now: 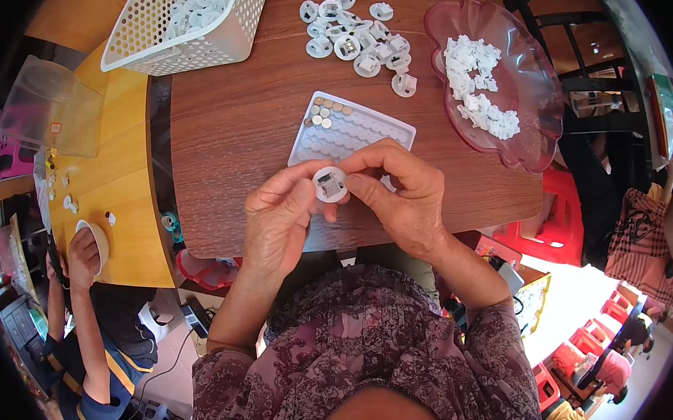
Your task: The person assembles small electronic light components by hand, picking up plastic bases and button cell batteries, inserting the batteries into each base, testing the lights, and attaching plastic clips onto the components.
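Note:
My left hand (pixel 282 213) pinches a round white piece (pixel 329 184) with dark and metallic parts at its centre. On the piece's right edge, the thumb and index finger of my right hand (pixel 400 195) are closed together. Just beyond my hands lies a pale ridged tray (pixel 348 137) with several small round discs in its upper left part. Farther back on the brown table (pixel 225 124) is a loose pile of similar round white pieces (pixel 347 47). Whether my right fingertips hold anything besides the piece's edge is hidden.
A white perforated basket (pixel 199 57) of white pieces stands at the back left. A pink scalloped dish (pixel 523 71) holds small white parts at the right. At the yellow table (pixel 128 221), another person's hand (pixel 84 257) reaches into a white bowl (pixel 102 241). A red stool (pixel 561 213) stands at the right.

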A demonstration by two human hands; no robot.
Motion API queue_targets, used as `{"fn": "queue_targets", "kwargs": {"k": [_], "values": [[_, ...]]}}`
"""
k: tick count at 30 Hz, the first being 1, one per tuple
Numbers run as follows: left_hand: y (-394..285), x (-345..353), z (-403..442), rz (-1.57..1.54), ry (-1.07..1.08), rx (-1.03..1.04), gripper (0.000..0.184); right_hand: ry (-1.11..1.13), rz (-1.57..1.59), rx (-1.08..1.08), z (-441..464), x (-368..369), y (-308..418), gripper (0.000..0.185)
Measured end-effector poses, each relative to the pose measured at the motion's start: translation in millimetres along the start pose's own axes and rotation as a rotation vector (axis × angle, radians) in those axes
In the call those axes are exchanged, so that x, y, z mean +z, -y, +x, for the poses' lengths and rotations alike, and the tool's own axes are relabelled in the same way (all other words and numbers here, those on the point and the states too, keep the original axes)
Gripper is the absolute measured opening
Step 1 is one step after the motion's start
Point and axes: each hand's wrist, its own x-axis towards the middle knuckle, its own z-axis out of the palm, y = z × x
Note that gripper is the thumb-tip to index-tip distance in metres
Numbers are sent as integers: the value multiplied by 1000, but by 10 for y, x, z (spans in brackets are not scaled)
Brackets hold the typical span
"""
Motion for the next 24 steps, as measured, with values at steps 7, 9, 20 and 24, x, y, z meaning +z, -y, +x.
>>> {"fn": "queue_targets", "kwargs": {"k": [7, 9, 20, 24], "values": [[-127, -53, -48, 1, -55, -235, 26, 174, -224, -140, 123, -66, 62, 17], [-154, -109, -62, 2, 29, -294, 26, 207, -258, -195, 158, -70, 66, 18], [-135, -167, -86, -75, -92, -210, 29, -19, -781, -458, 594, 10, -254, 11], [-144, -170, -75, -114, -95, -174, 29, -22, -909, -541, 644, 104, -324, 10]]}}
